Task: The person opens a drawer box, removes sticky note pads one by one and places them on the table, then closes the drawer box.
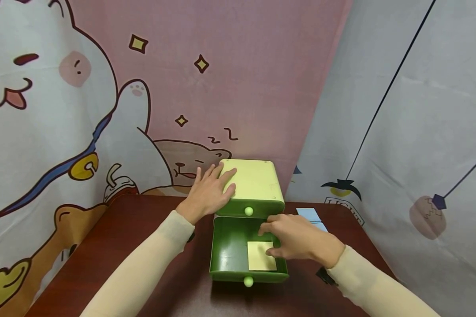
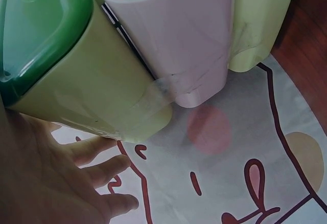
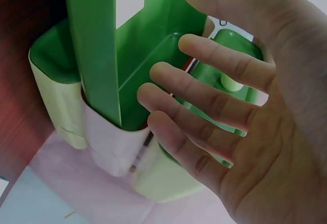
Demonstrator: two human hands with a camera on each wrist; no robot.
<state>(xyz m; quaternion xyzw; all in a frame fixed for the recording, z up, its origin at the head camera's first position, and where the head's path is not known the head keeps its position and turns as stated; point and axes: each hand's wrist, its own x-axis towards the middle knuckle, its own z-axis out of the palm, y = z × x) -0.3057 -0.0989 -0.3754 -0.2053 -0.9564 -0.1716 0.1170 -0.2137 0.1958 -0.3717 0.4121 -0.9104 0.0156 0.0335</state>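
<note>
A small drawer unit [image 1: 255, 182] with a pale yellow top and green drawer fronts stands on the table. Its middle drawer [image 1: 227, 248] is pulled out, and a square pale yellow sticky-note pad [image 1: 259, 257] lies inside toward the right. My left hand [image 1: 208, 193] rests with spread fingers on the unit's top left side; the left wrist view shows its fingers [image 2: 104, 173] extended past the top panel. Over the drawer's right side hovers my right hand [image 1: 295, 237], fingers loosely bent and holding nothing. The right wrist view shows its fingers [image 3: 204, 96] apart, beside the drawer.
Behind my right hand, a light blue flat item [image 1: 310, 215] lies on the dark red-brown table [image 1: 143, 237]. The upper drawer is closed, with a round knob [image 1: 248, 211]. A cartoon-printed curtain [image 1: 254, 88] hangs behind the table.
</note>
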